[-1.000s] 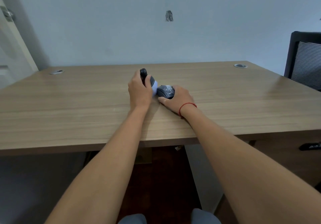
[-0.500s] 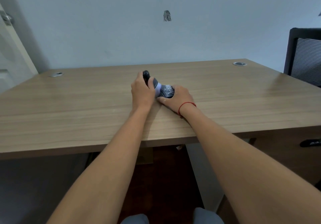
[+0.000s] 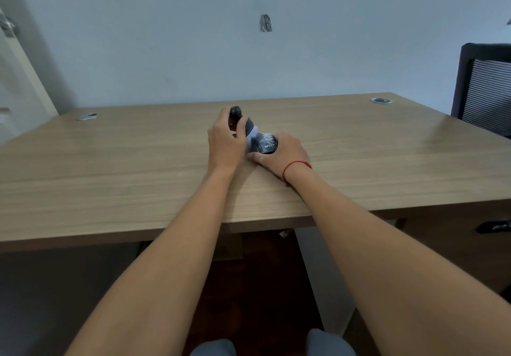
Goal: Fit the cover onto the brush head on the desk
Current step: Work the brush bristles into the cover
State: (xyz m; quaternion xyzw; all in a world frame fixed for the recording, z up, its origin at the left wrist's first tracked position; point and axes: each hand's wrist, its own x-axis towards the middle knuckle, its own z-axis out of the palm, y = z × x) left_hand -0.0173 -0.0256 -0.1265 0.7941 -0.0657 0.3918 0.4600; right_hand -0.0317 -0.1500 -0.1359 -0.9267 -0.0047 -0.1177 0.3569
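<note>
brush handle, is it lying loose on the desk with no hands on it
No, the left hand is wrapped around the brush handle, while the right hand grips the cover beside it.

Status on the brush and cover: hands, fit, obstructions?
Left hand grips brush handle. Right hand holds cover against brush head. Seating unclear. Desk around them bare.

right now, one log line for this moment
stage: fitting | left hand: holding brush | right hand: pressing cover on | surface: desk
</note>
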